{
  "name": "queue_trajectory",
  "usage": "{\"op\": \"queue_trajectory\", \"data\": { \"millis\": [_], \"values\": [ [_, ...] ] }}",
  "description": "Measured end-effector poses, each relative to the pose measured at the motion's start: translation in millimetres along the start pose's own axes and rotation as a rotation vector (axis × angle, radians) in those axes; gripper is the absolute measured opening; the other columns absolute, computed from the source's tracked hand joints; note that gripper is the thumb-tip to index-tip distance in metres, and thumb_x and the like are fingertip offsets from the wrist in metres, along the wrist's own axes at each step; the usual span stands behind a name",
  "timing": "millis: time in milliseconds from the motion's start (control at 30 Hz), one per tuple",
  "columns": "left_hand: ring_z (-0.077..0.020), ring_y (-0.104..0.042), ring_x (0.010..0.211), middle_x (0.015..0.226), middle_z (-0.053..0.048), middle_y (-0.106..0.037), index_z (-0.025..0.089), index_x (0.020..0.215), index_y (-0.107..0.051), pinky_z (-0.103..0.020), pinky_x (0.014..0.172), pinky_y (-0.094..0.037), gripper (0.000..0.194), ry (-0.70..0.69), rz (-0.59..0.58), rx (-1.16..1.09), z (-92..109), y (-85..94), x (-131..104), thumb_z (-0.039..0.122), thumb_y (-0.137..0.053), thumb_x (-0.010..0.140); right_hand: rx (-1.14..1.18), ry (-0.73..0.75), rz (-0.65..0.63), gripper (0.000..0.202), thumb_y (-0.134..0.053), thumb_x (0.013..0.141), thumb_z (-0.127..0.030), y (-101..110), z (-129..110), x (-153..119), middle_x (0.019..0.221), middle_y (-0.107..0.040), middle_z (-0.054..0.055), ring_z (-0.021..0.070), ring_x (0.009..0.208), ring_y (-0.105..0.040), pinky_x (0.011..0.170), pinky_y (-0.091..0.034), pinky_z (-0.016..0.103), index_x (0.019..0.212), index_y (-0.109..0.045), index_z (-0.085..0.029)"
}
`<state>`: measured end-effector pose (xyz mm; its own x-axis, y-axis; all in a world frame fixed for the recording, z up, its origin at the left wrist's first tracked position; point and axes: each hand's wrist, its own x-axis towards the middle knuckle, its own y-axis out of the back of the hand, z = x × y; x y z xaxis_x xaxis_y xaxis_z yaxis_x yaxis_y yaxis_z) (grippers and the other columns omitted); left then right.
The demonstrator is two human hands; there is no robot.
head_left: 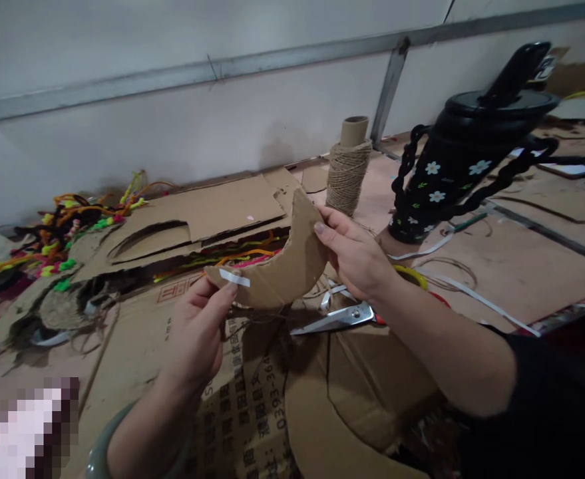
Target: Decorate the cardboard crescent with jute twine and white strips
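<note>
Left grip [199,329] pinches a cardboard crescent's [302,256] left tip, thumb at a white strip [235,278]; right grip [352,253] grasps its right end. Crescent's held over printed cardboard [140,352]. Probably strip-fixing; next move likely calls for pressing it flat.

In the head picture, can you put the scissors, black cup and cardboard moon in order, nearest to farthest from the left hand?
From the left hand:
1. Cardboard moon: held in it.
2. Scissors: to its right.
3. Black cup: farther right and back.
</note>
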<state>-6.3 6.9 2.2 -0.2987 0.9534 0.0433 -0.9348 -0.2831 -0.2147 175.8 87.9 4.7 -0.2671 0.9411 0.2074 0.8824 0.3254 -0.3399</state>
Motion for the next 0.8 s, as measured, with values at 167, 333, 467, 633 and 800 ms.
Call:
{"op": "queue_trajectory", "data": {
  "millis": [167, 333, 467, 633, 800],
  "values": [
    [-0.0146, -0.062, 0.075, 0.08, 0.001, -0.069, 0.023, 0.087, -0.069, -0.027, 0.073, -0.049, 0.013, -0.404, 0.032, 0.476, -1.6, 9.3, -6.2, 0.02, -0.064, 0.076, -0.036, 0.066, 0.072, 0.026, -0.057, 0.081, -0.029, 0.0, -2.7, -0.2, 0.11, -0.062, -0.002, 0.0117, 0.103, -0.057, 0.093, -0.047, 0.029, 0.107, -0.053, -0.026],
    [-0.0185, -0.063, 0.085, 0.093, -0.002, -0.068, 0.022, 0.098, -0.065, -0.033, 0.082, -0.049, 0.036, -0.997, -0.068, 0.891, 1.1, 17.3, -6.1, 0.004, -0.067, 0.067, -0.009, 0.09, 0.023, 0.034, -0.065, 0.074, -0.037, 0.5, -5.3, -1.5, 0.105, -0.063, -0.001, 0.0131, 0.097, -0.06, 0.086, -0.051, 0.03, 0.104, -0.052, -0.027],
    [-0.023, -0.062, 0.094, 0.103, -0.008, -0.066, 0.021, 0.107, -0.062, -0.039, 0.084, -0.049, 0.044, -1.117, -0.151, 0.981, 2.9, 19.8, -4.0, 0.005, -0.069, 0.067, -0.002, 0.074, 0.062, 0.042, -0.066, 0.072, -0.033, 3.0, -3.4, -1.2, 0.114, -0.06, 0.003, 0.0152, 0.1, -0.06, 0.092, -0.047, 0.035, 0.11, -0.05, -0.025],
    [-0.0235, -0.062, 0.096, 0.105, -0.01, -0.066, 0.02, 0.11, -0.061, -0.04, 0.085, -0.049, 0.048, -1.175, -0.171, 0.975, 2.6, 20.1, -5.0, 0.0, -0.067, 0.066, -0.004, 0.111, 0.04, 0.038, -0.06, 0.074, -0.027, 4.7, -2.5, -1.3, 0.12, -0.058, 0.004, 0.0158, 0.107, -0.058, 0.1, -0.043, 0.038, 0.111, -0.049, -0.024],
    [-0.0184, -0.064, 0.087, 0.094, -0.002, -0.069, 0.023, 0.098, -0.066, -0.032, 0.082, -0.049, 0.03, -0.912, -0.035, 0.87, 2.1, 15.0, -10.3, 0.008, -0.066, 0.072, -0.138, 0.274, -0.028, 0.035, -0.056, 0.081, -0.032, 4.2, -0.2, -0.7, 0.12, -0.058, 0.003, 0.0152, 0.109, -0.056, 0.099, -0.044, 0.037, 0.114, -0.045, -0.026]
  ]
}}
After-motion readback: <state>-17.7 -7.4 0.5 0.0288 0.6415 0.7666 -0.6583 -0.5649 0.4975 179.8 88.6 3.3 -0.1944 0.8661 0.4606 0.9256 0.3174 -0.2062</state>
